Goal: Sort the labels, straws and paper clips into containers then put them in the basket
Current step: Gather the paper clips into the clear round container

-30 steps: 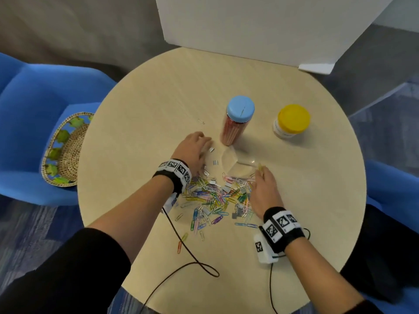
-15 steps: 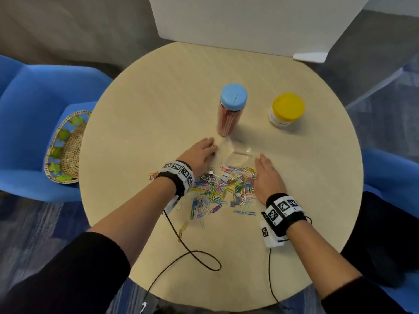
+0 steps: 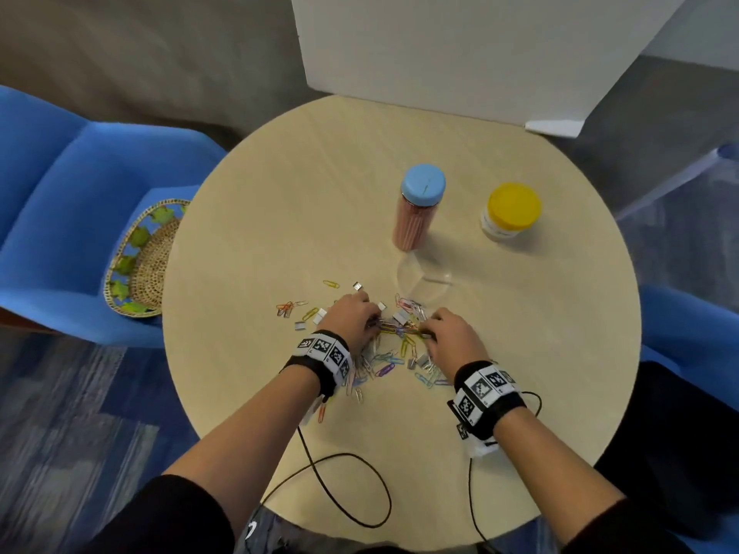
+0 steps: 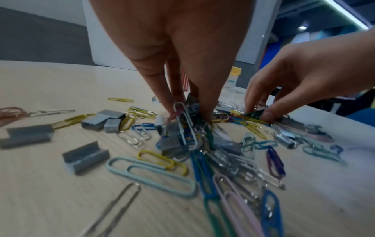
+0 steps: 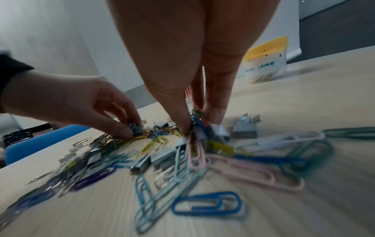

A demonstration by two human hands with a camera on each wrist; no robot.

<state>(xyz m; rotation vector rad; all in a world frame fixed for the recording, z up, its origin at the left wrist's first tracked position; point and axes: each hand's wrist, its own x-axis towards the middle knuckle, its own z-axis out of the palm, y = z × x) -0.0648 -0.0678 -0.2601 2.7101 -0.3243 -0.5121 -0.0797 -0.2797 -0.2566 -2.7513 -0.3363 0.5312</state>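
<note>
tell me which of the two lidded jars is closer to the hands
The tall jar with the blue lid, holding pink straws. It stands just beyond the paper clips; the short yellow-lidded jar sits farther right.

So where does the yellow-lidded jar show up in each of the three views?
Head: yellow-lidded jar stands upper right on the table, right of the blue-lidded jar.
Left wrist: small and blurred, upper middle, between the left hand and the right hand.
Right wrist: upper right, beyond the right hand's fingers.
Shared landmark: the paper clips pinched by both hands.
</note>
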